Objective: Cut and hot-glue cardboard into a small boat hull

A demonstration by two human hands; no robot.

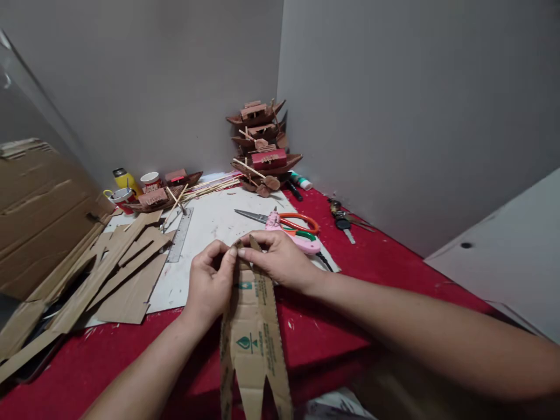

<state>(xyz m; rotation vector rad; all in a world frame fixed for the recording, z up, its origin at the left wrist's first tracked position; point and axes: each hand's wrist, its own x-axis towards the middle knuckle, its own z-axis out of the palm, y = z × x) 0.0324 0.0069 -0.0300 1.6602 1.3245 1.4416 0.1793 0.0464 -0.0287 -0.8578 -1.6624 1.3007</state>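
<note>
A long cut piece of brown cardboard (251,315) with green print hangs towards me over the red table front, its sides bent up and its near end split into pointed strips. My left hand (212,277) pinches its far end from the left, thumb on top. From the right, my right hand (277,256) grips the same end, its thumb close to the left thumb. Just beyond the right hand lie orange-handled scissors (301,221) and a pink glue gun (308,244), on a stained white sheet (210,227).
Cardboard strips (118,268) are heaped at left beside a clear ruler (180,233). Model boats (266,157) stand stacked in the corner near thin sticks (214,185). Cups (151,182) and a yellow bottle (126,179) stand back left. Keys (345,224) lie on the red tablecloth (385,274).
</note>
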